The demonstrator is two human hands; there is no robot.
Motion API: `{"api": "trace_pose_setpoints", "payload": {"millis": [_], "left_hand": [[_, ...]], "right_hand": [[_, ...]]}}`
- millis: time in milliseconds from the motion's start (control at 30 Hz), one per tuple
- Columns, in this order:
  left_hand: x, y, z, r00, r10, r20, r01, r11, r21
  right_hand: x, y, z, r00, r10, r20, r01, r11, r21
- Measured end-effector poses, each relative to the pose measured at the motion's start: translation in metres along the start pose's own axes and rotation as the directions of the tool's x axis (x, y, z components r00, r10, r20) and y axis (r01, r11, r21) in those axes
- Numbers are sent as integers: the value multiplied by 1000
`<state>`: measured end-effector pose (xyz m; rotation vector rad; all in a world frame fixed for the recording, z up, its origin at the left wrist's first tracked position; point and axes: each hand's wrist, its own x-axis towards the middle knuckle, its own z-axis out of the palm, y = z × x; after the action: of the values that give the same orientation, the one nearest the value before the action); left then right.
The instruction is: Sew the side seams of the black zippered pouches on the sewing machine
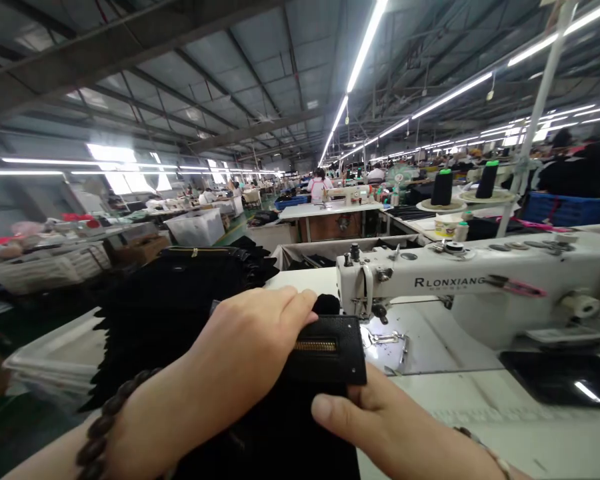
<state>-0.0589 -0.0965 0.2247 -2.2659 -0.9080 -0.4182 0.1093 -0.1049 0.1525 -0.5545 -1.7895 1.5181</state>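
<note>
A black piece with a brass zipper (325, 347) lies across black fabric, in front of the sewing machine's needle end. My left hand (253, 333) reaches over its left part, fingers bent together over the edge and their tips partly hidden. My right hand (375, 413) grips the right side of the black work from below, thumb on top and the other fingers hidden under it. A stack of black fabric pieces (150, 300) with a zipper on top stands to the left.
The white sewing machine (410, 273) stands at the right, with pink-handled snips (515, 285) on its arm. A black tray (565, 377) lies near the right edge. A white bin (55, 350) is under the stack. Thread cones and people are farther back.
</note>
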Motion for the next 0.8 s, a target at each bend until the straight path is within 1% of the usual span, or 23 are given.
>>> {"api": "trace_pose_setpoints", "payload": {"millis": [100,167,200,267,333,400,433,500,567,633,700,733,800], "left_hand": [[-1,1,14,1000,-5,6,5,1000,1],[-1,1,19,1000,-7,23,8,1000,-18],[-1,1,21,1000,-6,29,7,999,-42],[0,0,24,1000,-3,26,6,995,-103],[-1,-3,25,1000,-19,11,20,985,-173],[-7,-10,25,999,-47,22,51,967,-249],[-12,-14,24,997,-57,56,71,955,-287],[-26,-25,23,984,-63,168,118,935,-334],[-43,-36,24,950,-81,301,185,924,-334],[-58,-44,26,911,-123,393,260,912,-317],[-67,-49,28,885,-152,440,313,895,-319],[-69,-50,29,879,-152,452,322,889,-327],[-70,-51,29,883,-128,451,307,884,-352]], "right_hand": [[-1,7,1,999,9,-39,-14,994,-112],[2,14,3,997,-19,-72,10,991,-130],[4,18,4,995,-29,-95,19,994,-104],[9,27,6,988,-19,-153,20,1000,5],[12,35,4,977,30,-211,4,987,159],[13,39,-1,968,76,-241,-1,955,295],[12,40,-6,964,87,-251,5,940,342],[8,41,-15,959,73,-275,37,926,376],[3,41,-22,956,38,-290,71,931,358],[-1,43,-26,959,19,-284,85,933,350],[-3,45,-28,974,11,-228,74,929,362],[-3,46,-28,982,4,-189,67,928,365],[-2,46,-29,992,-33,-122,75,931,356]]}}
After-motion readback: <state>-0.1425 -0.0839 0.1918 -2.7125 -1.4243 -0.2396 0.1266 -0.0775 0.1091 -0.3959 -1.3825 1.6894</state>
